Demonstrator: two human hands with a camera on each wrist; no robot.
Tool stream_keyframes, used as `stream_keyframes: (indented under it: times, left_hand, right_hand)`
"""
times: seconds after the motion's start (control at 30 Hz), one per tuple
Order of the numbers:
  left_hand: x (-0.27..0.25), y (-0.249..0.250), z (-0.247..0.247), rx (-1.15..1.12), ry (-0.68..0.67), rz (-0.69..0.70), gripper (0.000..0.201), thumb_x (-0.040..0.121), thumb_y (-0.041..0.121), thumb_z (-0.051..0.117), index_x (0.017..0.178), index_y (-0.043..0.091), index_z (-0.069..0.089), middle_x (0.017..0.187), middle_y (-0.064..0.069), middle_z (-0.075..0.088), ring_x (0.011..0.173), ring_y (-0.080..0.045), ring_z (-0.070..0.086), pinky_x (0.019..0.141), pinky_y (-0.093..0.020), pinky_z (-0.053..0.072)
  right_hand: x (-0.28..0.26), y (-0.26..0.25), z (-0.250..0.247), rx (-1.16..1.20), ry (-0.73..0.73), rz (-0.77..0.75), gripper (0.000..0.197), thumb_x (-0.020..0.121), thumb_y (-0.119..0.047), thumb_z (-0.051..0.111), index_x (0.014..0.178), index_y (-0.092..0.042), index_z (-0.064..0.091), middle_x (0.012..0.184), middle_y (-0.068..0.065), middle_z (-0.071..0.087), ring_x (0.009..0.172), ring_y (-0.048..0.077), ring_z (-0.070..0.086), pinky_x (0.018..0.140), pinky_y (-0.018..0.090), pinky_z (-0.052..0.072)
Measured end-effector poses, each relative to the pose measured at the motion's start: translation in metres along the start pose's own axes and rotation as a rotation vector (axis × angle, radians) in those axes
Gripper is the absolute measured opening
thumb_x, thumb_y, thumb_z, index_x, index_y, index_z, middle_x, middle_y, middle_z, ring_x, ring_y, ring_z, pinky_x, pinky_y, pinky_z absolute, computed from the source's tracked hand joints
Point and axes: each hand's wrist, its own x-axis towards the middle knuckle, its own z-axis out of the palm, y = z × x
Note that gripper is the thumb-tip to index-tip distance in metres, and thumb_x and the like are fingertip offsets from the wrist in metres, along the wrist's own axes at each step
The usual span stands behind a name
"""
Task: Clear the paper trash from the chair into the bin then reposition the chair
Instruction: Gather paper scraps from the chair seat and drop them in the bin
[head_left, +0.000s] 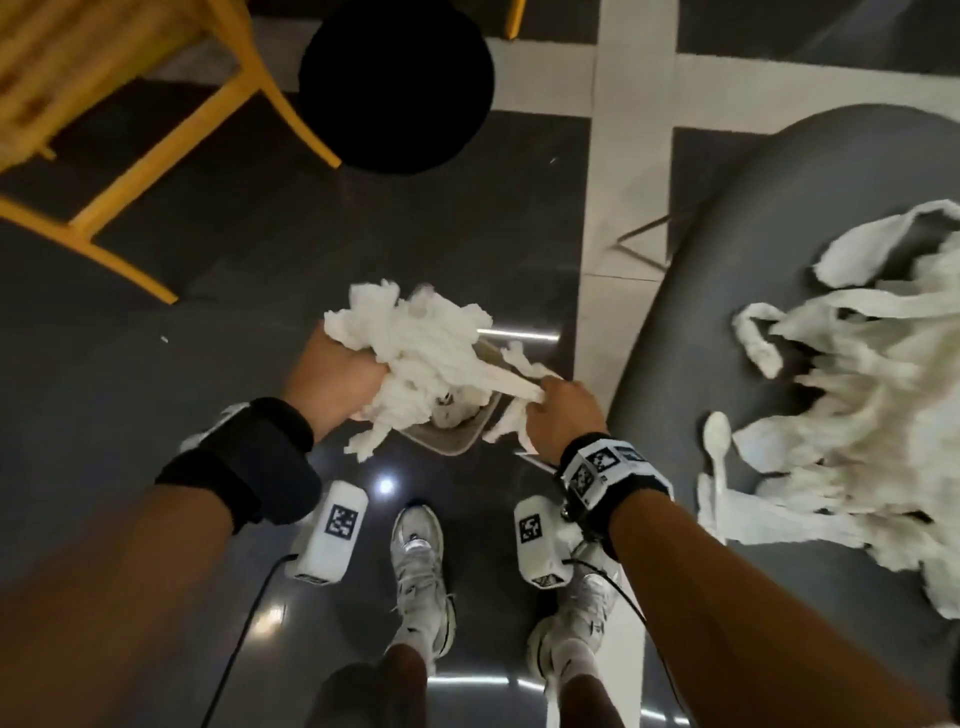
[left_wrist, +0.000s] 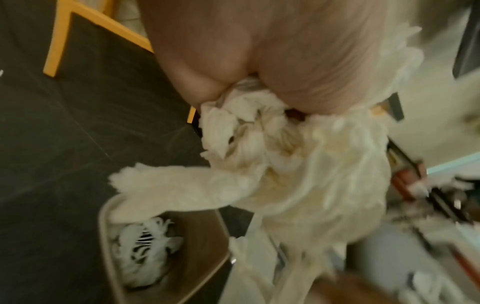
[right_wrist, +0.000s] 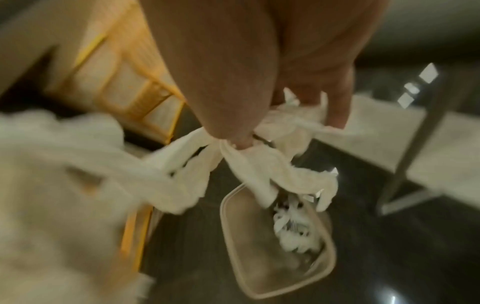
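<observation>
A big wad of white crumpled paper (head_left: 415, 348) hangs over the small beige bin (head_left: 452, 441) on the dark floor. My left hand (head_left: 343, 379) grips the wad (left_wrist: 298, 164) from the left. My right hand (head_left: 556, 415) pinches twisted paper strips (right_wrist: 249, 170) on the wad's right side, just above the bin (right_wrist: 259, 277). Some paper lies inside the bin (left_wrist: 145, 253). At the right, the grey chair seat (head_left: 701, 364) carries a large heap of torn paper (head_left: 857, 405) and a white plastic spoon (head_left: 718, 457).
A yellow wooden chair frame (head_left: 156, 156) stands at the upper left, beside a round black object (head_left: 395, 83). A thin metal leg (head_left: 649, 244) shows by the grey chair. My feet in white shoes (head_left: 421, 577) stand just behind the bin.
</observation>
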Motion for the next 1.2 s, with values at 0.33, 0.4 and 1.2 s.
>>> stream_keyframes:
  times: [0.33, 0.4, 1.2]
  left_hand:
    - [0.053, -0.135, 0.042, 0.214, -0.302, 0.056, 0.048, 0.084, 0.029, 0.067, 0.127, 0.008, 0.058, 0.129, -0.007, 0.061, 0.118, -0.019, 0.059, 0.102, -0.021, 0.044]
    - [0.061, -0.148, 0.050, 0.097, -0.264, 0.043, 0.065, 0.075, 0.035, 0.068, 0.133, 0.013, 0.049, 0.129, -0.001, 0.056, 0.113, -0.009, 0.058, 0.094, -0.013, 0.044]
    - [0.090, -0.171, 0.038, 0.520, -0.081, -0.064, 0.060, 0.089, -0.002, 0.048, 0.147, 0.008, 0.039, 0.160, -0.014, 0.029, 0.149, -0.032, 0.027, 0.121, -0.042, 0.026]
  right_hand:
    - [0.047, -0.063, 0.088, 0.865, -0.452, -0.093, 0.043, 0.090, -0.026, 0.064, 0.133, -0.030, 0.059, 0.123, 0.006, 0.072, 0.112, 0.028, 0.070, 0.091, 0.056, 0.058]
    - [0.067, -0.053, 0.101, 0.683, -0.365, -0.194, 0.038, 0.090, -0.020, 0.068, 0.127, -0.028, 0.061, 0.117, 0.002, 0.073, 0.110, 0.017, 0.071, 0.097, 0.047, 0.058]
    - [0.085, -0.024, 0.059, -0.109, -0.300, -0.169, 0.040, 0.100, -0.027, 0.046, 0.138, -0.022, 0.056, 0.141, 0.010, 0.057, 0.127, 0.030, 0.055, 0.103, 0.033, 0.044]
